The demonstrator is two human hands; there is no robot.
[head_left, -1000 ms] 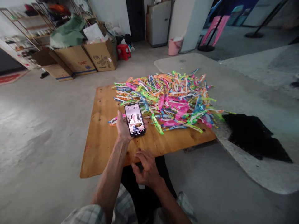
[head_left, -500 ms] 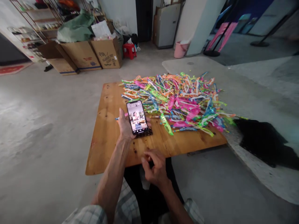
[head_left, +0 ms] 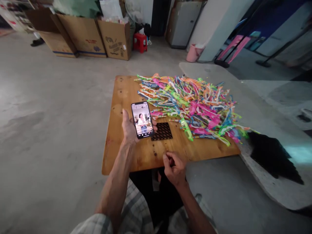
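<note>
My left hand (head_left: 128, 128) is closed round a phone (head_left: 142, 119) with a lit screen, held above a low wooden table (head_left: 122, 152). A small dark patterned square (head_left: 161, 131) lies on the table just right of the phone. My right hand (head_left: 173, 167) rests at the table's near edge with its fingers curled in; whether anything is in them I cannot make out. A big heap of bright plastic strips (head_left: 192, 105) in pink, green, orange and blue covers the table's far right half.
Cardboard boxes (head_left: 85, 34) stand at the back left, with a red stool (head_left: 140, 42) and a pink bucket (head_left: 192, 53) beyond the table. A black sheet (head_left: 271, 156) lies on a grey slab (head_left: 268, 97) to the right. Bare concrete floor spreads to the left.
The view tipped down and drew nearer. The dark patterned square beside the phone came into view. My right hand moved right along the table edge and its fingers curled tighter.
</note>
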